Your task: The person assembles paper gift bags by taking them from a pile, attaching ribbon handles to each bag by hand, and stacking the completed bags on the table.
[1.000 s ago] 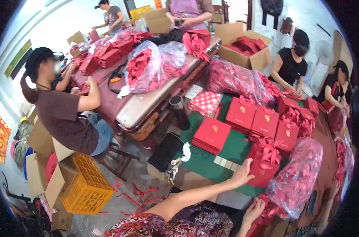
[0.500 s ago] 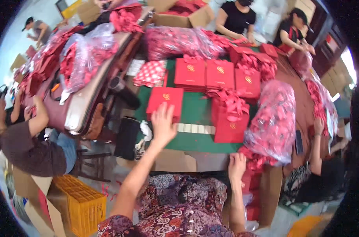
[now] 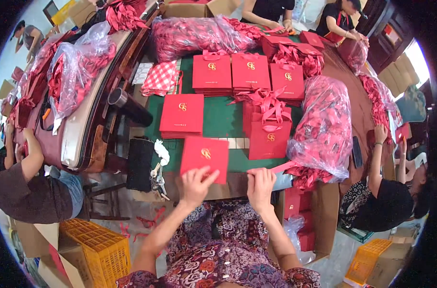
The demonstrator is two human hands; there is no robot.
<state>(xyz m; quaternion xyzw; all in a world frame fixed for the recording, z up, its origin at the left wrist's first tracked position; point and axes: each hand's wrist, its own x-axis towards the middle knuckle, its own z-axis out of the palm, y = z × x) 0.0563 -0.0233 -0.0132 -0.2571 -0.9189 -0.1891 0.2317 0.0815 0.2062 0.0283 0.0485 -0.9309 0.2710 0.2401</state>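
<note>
My left hand [image 3: 195, 188] grips the lower edge of a flat red gift bag [image 3: 205, 153] with a gold emblem, lifted at the table's near edge. To its right my right hand [image 3: 261, 188] pinches the end of a red ribbon [image 3: 282, 166], which trails from the ribbon bundle under a clear plastic sack of ribbons [image 3: 321, 129]. Beyond the left hand lies a stack of flat red bags [image 3: 181, 115] without ribbons showing. Bags with ribbon handles [image 3: 270, 139] stand in a bunch beyond my right hand.
More stacked red bags [image 3: 212, 72] line the green tabletop [image 3: 223, 113]. At left are a dark tumbler [image 3: 129, 106], a black pouch [image 3: 140, 163] and keys [image 3: 156, 177]. An open carton [image 3: 328, 225] stands below right, a yellow crate [image 3: 100, 249] below left. Other people work around the tables.
My left hand has lifted a bag off the stack and brought it toward me. My right hand has moved left, drawing a ribbon out of the bundle. The view has shifted slightly.
</note>
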